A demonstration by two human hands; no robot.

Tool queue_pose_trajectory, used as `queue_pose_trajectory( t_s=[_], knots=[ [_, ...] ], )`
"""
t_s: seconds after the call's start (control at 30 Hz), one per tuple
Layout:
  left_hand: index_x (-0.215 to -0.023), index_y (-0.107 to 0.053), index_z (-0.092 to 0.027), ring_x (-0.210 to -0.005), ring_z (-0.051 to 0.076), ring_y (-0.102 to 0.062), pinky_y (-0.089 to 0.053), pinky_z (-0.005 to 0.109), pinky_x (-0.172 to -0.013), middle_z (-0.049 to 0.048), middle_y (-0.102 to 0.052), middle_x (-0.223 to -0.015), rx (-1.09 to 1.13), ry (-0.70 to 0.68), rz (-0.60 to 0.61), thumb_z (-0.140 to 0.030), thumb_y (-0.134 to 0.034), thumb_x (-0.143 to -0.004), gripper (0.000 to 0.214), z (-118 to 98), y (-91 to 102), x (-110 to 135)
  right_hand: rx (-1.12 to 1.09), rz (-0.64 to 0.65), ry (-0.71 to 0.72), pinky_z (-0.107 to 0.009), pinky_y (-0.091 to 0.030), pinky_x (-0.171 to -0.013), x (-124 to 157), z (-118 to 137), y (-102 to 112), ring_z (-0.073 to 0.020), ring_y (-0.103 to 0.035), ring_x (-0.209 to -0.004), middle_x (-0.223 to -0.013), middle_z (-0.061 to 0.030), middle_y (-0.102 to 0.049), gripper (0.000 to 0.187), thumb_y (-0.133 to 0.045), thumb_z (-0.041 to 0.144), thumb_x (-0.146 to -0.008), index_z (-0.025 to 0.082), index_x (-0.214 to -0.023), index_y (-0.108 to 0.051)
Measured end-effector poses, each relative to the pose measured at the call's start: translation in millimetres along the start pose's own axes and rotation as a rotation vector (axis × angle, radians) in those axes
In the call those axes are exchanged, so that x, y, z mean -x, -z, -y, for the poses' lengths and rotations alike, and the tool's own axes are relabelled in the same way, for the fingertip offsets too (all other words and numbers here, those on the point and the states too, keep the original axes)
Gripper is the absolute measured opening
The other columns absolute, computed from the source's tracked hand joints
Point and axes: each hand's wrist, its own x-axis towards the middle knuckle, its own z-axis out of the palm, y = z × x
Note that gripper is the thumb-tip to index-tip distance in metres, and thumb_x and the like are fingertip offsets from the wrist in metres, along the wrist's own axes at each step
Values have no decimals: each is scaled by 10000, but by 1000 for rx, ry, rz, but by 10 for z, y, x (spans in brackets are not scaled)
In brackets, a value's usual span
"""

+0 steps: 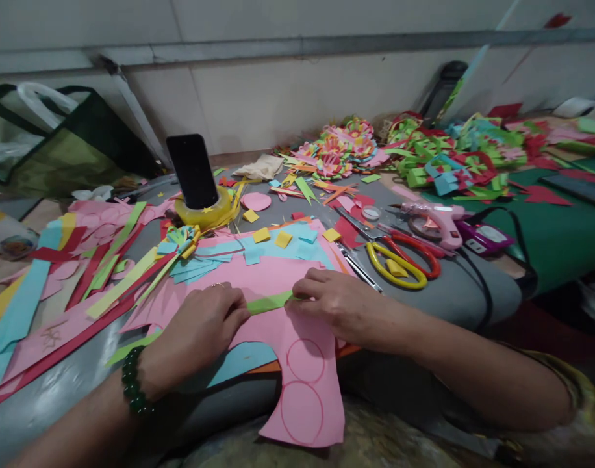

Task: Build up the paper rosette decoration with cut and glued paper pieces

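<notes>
A light green paper strip (271, 303) stretches between my two hands, above a pink sheet (258, 276). My left hand (200, 322), with a green bead bracelet at the wrist, pinches its left end. The right end is pinched by my right hand (339, 305). Red circles are drawn on the part of the pink sheet that hangs over the table's front edge. Blue paper (246, 361) shows beneath it. Small yellow squares (283, 240) and blue pieces (253, 254) lie just beyond my hands.
Yellow- and red-handled scissors (397, 263), a utility knife (358, 268) and a pink glue gun (438, 221) lie to the right. A phone (193, 171) stands in a yellow tape roll (204, 211). Paper strips (107, 260) cover the left; paper flowers (341, 149) are heaped behind.
</notes>
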Motion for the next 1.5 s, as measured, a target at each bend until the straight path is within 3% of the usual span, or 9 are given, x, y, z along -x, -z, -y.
queue_pose_trajectory(
  t_s=[0.43, 0.77, 0.9, 1.03, 1.13, 1.4, 1.5],
  knots=[
    [-756, -567, -180, -695, 179, -521, -333, 299, -606, 49, -595, -779, -89, 4, 44, -247, -402, -908, 234, 42, 48, 54, -9, -7, 8, -347, -384, -734, -26, -7, -26, -212, -461, -849, -958, -98, -589, 245, -487, 88, -866, 133, -1057, -632],
    [-850, -589, -155, -815, 287, -523, -337, 409, -696, 111, -585, -841, -471, -83, -48, -214, -304, -944, 305, -45, -50, 156, -25, -4, 1, -352, -392, -755, -35, 6, -4, -210, -471, -865, -953, -96, -594, 277, -484, 60, -846, 134, -1070, -629],
    [-963, -588, -168, -824, 268, -516, -348, 380, -679, 99, -565, -882, -440, -110, -77, -209, -337, -942, 255, -37, -57, 137, -37, -16, 9, -346, -398, -755, -29, -7, -13, -209, -468, -870, -949, -97, -590, 282, -480, 61, -846, 133, -1075, -627],
    [-1234, -487, -301, -814, 221, -502, -353, 333, -674, 64, -542, -966, -387, -318, -37, -161, -379, -934, 348, -39, -16, 120, -38, -29, 17, -331, -401, -745, -36, -19, -23, -201, -468, -852, -939, -99, -587, 305, -451, 47, -856, 136, -1091, -624],
    [-1249, -485, -312, -809, 214, -495, -362, 332, -695, 59, -542, -941, -392, -385, 1, -153, -382, -933, 368, -56, 16, 132, -32, -9, 11, -336, -401, -745, -46, -22, -19, -200, -462, -829, -929, -97, -588, 305, -471, 41, -838, 134, -1083, -627],
    [-1252, -493, -307, -833, 225, -496, -382, 353, -727, 68, -547, -975, -390, -395, 13, -153, -373, -930, 376, -31, -4, 135, -28, -8, 16, -340, -413, -752, -32, -18, -24, -206, -478, -854, -941, -101, -594, 303, -477, 46, -835, 135, -1085, -623],
    [-1283, -465, -313, -833, 222, -494, -387, 353, -740, 68, -542, -970, -385, -388, 14, -146, -361, -928, 406, -22, -22, 129, 11, -11, 21, -346, -417, -752, -26, 7, -30, -214, -489, -864, -935, -108, -600, 358, -472, 41, -835, 126, -1167, -576]
  ],
)
